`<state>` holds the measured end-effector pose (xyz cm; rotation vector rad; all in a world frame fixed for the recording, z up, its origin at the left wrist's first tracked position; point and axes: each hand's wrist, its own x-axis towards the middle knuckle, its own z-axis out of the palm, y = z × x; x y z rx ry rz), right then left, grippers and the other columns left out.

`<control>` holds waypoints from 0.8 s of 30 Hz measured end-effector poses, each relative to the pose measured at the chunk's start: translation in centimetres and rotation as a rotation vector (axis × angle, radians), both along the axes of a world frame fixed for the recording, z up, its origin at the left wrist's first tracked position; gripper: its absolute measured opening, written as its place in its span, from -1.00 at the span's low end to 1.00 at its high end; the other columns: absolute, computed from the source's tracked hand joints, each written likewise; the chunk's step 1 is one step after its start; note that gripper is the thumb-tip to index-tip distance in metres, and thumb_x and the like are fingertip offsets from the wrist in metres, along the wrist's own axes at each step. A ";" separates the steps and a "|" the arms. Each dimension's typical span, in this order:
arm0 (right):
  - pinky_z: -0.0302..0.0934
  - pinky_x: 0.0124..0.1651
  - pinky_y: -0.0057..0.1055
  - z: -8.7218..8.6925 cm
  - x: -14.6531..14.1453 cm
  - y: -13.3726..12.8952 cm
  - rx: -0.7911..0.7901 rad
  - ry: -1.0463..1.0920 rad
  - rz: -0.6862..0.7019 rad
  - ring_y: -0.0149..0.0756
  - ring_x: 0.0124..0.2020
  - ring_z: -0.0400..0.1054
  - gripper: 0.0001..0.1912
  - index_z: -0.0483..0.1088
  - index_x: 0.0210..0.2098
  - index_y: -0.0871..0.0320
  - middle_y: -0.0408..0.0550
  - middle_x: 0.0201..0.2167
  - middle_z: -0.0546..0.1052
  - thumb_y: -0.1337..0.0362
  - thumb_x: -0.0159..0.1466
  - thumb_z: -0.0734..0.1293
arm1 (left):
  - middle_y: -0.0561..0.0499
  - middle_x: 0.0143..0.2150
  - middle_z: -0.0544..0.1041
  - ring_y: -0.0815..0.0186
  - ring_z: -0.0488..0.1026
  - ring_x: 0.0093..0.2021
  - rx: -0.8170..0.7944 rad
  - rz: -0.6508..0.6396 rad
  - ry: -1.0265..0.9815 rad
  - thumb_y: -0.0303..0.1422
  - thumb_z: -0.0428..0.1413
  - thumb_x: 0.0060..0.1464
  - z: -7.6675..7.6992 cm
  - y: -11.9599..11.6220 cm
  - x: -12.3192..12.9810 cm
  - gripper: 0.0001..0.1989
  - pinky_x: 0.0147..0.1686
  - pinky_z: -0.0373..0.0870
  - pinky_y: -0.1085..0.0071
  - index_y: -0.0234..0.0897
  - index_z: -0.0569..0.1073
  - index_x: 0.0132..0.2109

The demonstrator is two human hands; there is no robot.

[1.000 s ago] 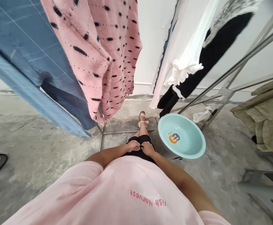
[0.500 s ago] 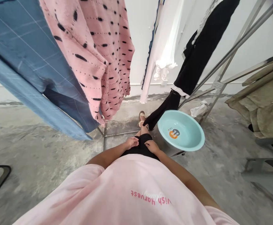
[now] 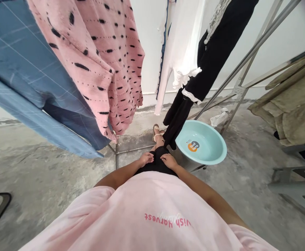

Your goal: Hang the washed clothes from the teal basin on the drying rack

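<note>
My left hand (image 3: 146, 159) lies loosely over the black shorts (image 3: 159, 167) on my lap, palm partly turned up, with nothing visible in its fingers. Beside it, my right hand (image 3: 168, 161) rests on the shorts near the thigh, fingers stretched out and holding nothing. A light blue plastic basin (image 3: 211, 148) with a round sticker stands just right of the right hand. Black hanging trousers (image 3: 214, 66) reach down between my legs and the basin, overlapping its left rim.
A pink sweater (image 3: 116, 66) with black flecks and blue checked trousers (image 3: 60, 80) hang at left. A white garment (image 3: 185, 45) hangs ahead. Metal rack bars (image 3: 249, 55) slope at right, near an olive garment (image 3: 291, 101) and a grey stool (image 3: 296, 191). White cloth (image 3: 219, 117) lies by the rack.
The hanging clothes appear shifted slightly left in view. The black trousers' lower end hangs differently and now overlaps the basin's left side. Both hands stay on the lap.
</note>
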<state>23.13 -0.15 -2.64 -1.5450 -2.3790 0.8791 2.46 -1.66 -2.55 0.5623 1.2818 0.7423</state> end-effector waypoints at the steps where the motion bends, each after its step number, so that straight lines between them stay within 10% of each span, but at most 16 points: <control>1: 0.09 0.21 -0.34 0.2 0.0 0.1 0.009 0.006 0.001 -0.29 0.02 0.39 -0.71 0.57 -0.18 0.12 -0.04 -0.08 0.59 0.40 0.27 0.22 | 0.04 -0.48 0.46 0.46 0.43 -0.51 -0.003 0.002 0.002 -0.53 0.15 0.13 -0.1 0.1 -0.1 -0.95 -0.37 0.39 0.52 -0.38 0.40 -0.29; 9: 0.10 0.17 -0.34 1.6 0.2 0.0 0.067 0.072 -0.016 -0.29 0.00 0.38 -0.74 0.57 -0.20 0.10 -0.07 -0.10 0.59 0.37 0.27 0.24 | 0.04 -0.50 0.47 0.46 0.43 -0.54 -0.038 -0.024 0.019 -0.55 0.12 0.13 -1.3 0.9 0.0 -0.94 -0.42 0.38 0.55 -0.36 0.38 -0.30; 24: 0.15 0.12 -0.33 -1.2 0.6 0.7 -0.034 0.093 -0.036 -0.27 -0.05 0.41 -0.73 0.58 -0.25 0.10 -0.08 -0.14 0.60 0.37 0.26 0.22 | 0.04 -0.51 0.48 0.45 0.45 -0.55 -0.063 0.016 -0.013 -0.48 0.20 0.11 -1.8 1.4 0.4 -0.90 -0.44 0.41 0.54 -0.37 0.40 -0.30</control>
